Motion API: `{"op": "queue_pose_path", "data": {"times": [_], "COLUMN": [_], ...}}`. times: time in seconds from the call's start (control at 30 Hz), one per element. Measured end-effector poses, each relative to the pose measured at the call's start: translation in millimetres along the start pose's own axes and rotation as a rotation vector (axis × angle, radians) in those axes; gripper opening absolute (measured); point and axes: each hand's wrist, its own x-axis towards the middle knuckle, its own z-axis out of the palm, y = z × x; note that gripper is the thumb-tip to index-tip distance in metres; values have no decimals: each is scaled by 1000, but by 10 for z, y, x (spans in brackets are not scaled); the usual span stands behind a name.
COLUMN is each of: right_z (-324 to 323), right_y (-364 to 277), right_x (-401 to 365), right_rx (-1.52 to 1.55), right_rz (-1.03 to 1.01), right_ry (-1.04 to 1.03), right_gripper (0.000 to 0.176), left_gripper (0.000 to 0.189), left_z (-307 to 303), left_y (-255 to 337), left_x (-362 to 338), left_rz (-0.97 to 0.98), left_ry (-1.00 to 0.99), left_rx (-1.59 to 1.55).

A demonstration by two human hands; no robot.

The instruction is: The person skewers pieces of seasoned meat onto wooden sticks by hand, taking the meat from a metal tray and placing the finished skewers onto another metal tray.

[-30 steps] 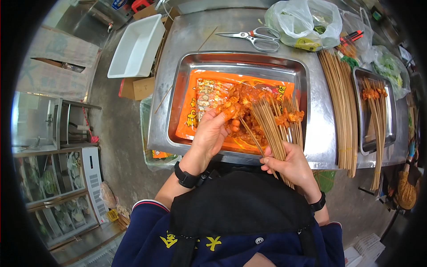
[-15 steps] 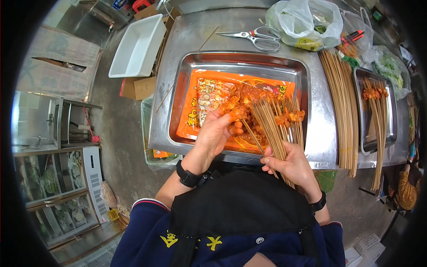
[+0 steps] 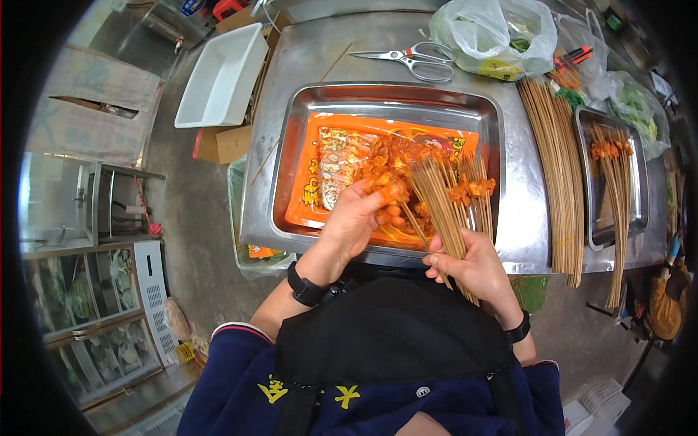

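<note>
Your left hand (image 3: 352,214) pinches sauced food (image 3: 393,192) at one skewer (image 3: 416,227), your right hand (image 3: 471,266) clasping a stick bundle (image 3: 438,198) over a steel tray (image 3: 407,96)

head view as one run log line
left hand: holds sauced food | right hand: holds skewer bundle | larger tray: orange packet inside | scissors: on table beyond tray

My sticks (image 3: 440,207) are tan, the meat (image 3: 382,160) is orange-red, and the bag (image 3: 301,178) is bright orange with yellow-and-black lettering. My apron (image 3: 392,334) is black, and my navy shirt (image 3: 225,392) carries yellow characters, with red-and-white stripes edging the sleeve (image 3: 236,343).
</note>
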Motion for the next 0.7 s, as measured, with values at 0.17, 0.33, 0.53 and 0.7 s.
{"op": "queue_pose_path", "data": {"times": [0.17,0.33,0.53,0.7], "right_z": [16,-28,-2,43], "right_y": [-16,41,22,0], "right_x": [-4,-4,-11,-25], "right_rx": [-5,43,13,-36], "right_rz": [13,-22,-20,-44], "right_ry": [27,27,76,106], "right_gripper": [13,14,15,15], "left_gripper": [21,20,22,23], "left_z": [133,138,231,177], "left_y": [-29,-49,-72,-91], "left_x": [-51,-79,-118,-94], "left_rz": [-8,-84,-139,-161], "left_ry": [21,-14,-43,-108], "left_rx": [-13,86,166,222]}}
